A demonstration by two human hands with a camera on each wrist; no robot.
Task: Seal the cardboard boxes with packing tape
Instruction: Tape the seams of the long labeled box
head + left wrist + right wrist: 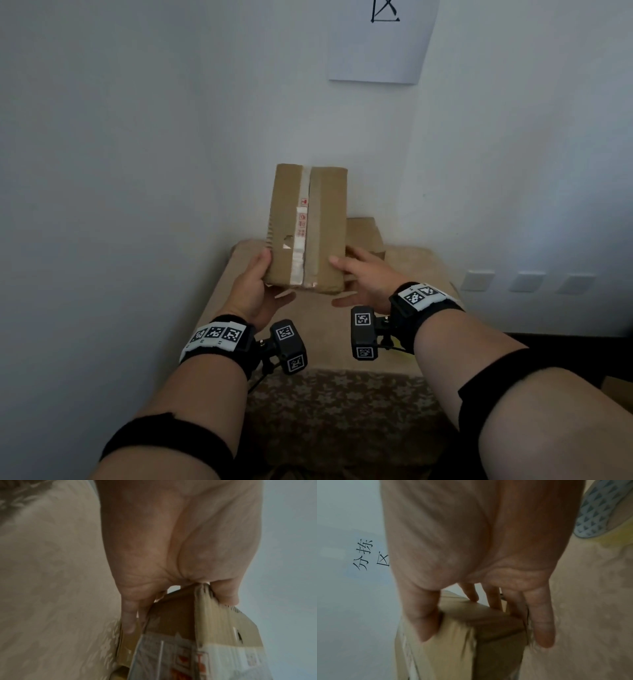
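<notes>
Box: cardboard box (306,228) held in the air above the table (404,274), at 12 o'clock from the person, long axis pointing toward the wall, taped face turned up to the head view.
Seam: a strip of tape (299,236) with red print already runs down the middle of that face; the hold looks chosen to let the seam be checked.
Left grip: left hand (255,286) grips the near left corner, thumb on the upper face, fingers (127,616) underneath. Clamped on the box.
Right grip: right hand (368,277) at the near right edge, thumb (423,622) on top, fingers (541,620) fairly straight along the side and underside. It supports more than it clamps.
Why both hands: one at each near corner steadies the box and leaves the far end free to turn.
Second box: another cardboard box (364,233) rests on the table at 1 o'clock behind the held one, probably waiting its turn.
Tape roll: a yellowish roll (618,534) lies on the table near the right wrist, within reach.
Sign: white paper sheet (380,44) on the wall at 12 o'clock.
</notes>
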